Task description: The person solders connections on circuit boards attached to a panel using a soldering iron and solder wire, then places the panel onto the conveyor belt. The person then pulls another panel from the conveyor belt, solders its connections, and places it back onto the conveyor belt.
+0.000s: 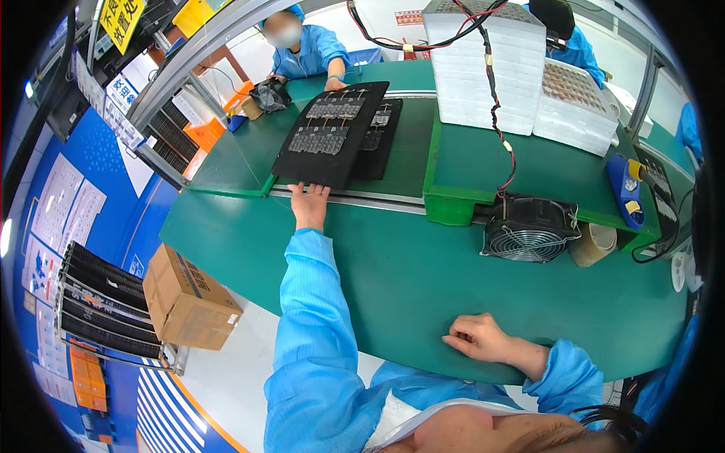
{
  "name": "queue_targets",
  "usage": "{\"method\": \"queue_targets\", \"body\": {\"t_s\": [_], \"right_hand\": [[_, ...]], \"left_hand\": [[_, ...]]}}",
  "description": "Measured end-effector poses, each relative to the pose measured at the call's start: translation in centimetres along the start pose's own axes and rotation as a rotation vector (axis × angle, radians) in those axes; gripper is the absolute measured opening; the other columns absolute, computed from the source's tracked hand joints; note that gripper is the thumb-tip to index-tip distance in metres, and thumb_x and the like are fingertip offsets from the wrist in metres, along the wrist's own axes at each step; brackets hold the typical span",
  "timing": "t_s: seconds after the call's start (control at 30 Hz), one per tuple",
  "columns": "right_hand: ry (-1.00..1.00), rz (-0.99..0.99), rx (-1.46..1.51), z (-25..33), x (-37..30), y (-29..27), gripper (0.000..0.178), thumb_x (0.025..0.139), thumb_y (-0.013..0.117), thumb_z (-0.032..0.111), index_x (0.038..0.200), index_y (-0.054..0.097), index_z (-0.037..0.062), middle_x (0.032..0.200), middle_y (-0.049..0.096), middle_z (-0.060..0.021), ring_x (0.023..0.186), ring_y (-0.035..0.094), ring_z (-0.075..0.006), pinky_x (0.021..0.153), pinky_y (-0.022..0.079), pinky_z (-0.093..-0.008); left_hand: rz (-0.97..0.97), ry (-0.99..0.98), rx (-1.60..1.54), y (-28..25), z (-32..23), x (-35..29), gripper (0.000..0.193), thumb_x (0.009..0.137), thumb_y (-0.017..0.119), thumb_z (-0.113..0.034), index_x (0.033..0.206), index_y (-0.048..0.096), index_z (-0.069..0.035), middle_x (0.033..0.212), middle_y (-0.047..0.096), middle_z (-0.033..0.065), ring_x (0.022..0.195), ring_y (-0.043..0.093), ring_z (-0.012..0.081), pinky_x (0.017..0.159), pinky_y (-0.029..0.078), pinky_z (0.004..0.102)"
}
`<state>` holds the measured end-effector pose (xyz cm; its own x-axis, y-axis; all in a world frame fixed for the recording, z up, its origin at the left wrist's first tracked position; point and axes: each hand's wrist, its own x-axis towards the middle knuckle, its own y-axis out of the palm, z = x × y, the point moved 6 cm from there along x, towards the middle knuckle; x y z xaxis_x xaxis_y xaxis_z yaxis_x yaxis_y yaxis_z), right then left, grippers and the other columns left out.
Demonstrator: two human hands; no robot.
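Observation:
My left hand (310, 204) reaches forward and grips the near edge of a black board (291, 158). The board is tilted above the worktable and carries two rows of small grey parts joined as panels (319, 140). Its far edge is in the hand (334, 84) of a co-worker across the table. Partly behind and below it lies a second black board (375, 167) with similar parts. My right hand (477, 338) rests on the green tabletop (400, 279) near the front edge, fingers curled in and nothing visible in them.
Right of the boards stand a black fan (529, 230), a tape roll (593, 244) and a blue holder (625, 192). White foam trays (487, 75) are stacked at the back. Cables (495, 113) hang overhead. A cardboard box (189, 298) stands beside the table at left.

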<state>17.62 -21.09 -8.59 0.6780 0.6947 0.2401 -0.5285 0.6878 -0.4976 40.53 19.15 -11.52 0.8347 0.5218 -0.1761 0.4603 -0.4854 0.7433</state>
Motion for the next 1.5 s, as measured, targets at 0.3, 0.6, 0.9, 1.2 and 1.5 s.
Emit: {"method": "queue_targets", "body": {"t_s": [0.3, 0.6, 0.9, 1.2, 1.5], "right_hand": [[-0.002, -0.014, 0.009, -0.2, 0.3, 0.0, 0.019, 0.085, 0.068, 0.012, 0.073, 0.057, 0.0038, 0.063, 0.055, -0.0084, 0.05, 0.055, -0.0218, 0.046, 0.043, -0.0348], [0.063, -0.019, 0.026, -0.2, 1.0, 0.3, 0.022, 0.087, 0.066, 0.016, 0.071, 0.056, 0.0045, 0.063, 0.058, -0.0087, 0.052, 0.057, -0.0211, 0.047, 0.043, -0.0339], [0.136, 0.278, 0.759, 2.9, 5.6, 9.7, 0.065, 0.092, 0.064, 0.019, 0.144, 0.029, 0.0058, 0.139, 0.042, -0.0134, 0.121, 0.048, -0.0217, 0.096, 0.045, -0.0339], [0.025, 0.074, 1.131, 8.5, 4.8, 13.9, 0.057, 0.095, 0.059, 0.026, 0.141, 0.032, 0.0036, 0.137, 0.045, -0.0121, 0.129, 0.043, -0.0225, 0.104, 0.039, -0.0379], [0.491, -0.555, 1.329, 1.7, -0.8, 8.4, 0.027, 0.098, 0.053, 0.026, 0.118, 0.051, 0.0085, 0.106, 0.064, -0.0041, 0.091, 0.063, -0.0146, 0.079, 0.053, -0.0298]], "left_hand": [[0.144, 0.04, -0.22, 1.0, 0.4, 0.7, 0.041, 0.1, 0.047, -0.028, 0.134, 0.04, -0.006, 0.137, 0.047, 0.0121, 0.123, 0.048, 0.0321, 0.109, 0.034, 0.0535], [0.187, 0.177, -0.189, -2.3, -6.1, -10.8, 0.044, 0.099, 0.049, -0.025, 0.138, 0.038, -0.01, 0.14, 0.046, 0.0115, 0.125, 0.046, 0.0318, 0.11, 0.032, 0.0531], [0.122, 0.255, -0.044, -6.0, -6.7, -31.9, 0.039, 0.1, 0.047, -0.015, 0.137, 0.041, -0.006, 0.139, 0.048, 0.011, 0.126, 0.046, 0.0267, 0.112, 0.033, 0.0446], [0.139, 0.103, 0.058, -5.9, -3.4, -40.8, 0.031, 0.1, 0.046, -0.016, 0.131, 0.047, -0.015, 0.131, 0.053, 0.0088, 0.123, 0.049, 0.0229, 0.109, 0.036, 0.0435], [0.528, -0.634, 0.466, -2.8, -2.4, -46.9, 0.044, 0.102, 0.035, -0.037, 0.124, 0.043, 0.0, 0.11, 0.06, 0.0213, 0.096, 0.064, 0.0292, 0.087, 0.05, 0.0428]]}}
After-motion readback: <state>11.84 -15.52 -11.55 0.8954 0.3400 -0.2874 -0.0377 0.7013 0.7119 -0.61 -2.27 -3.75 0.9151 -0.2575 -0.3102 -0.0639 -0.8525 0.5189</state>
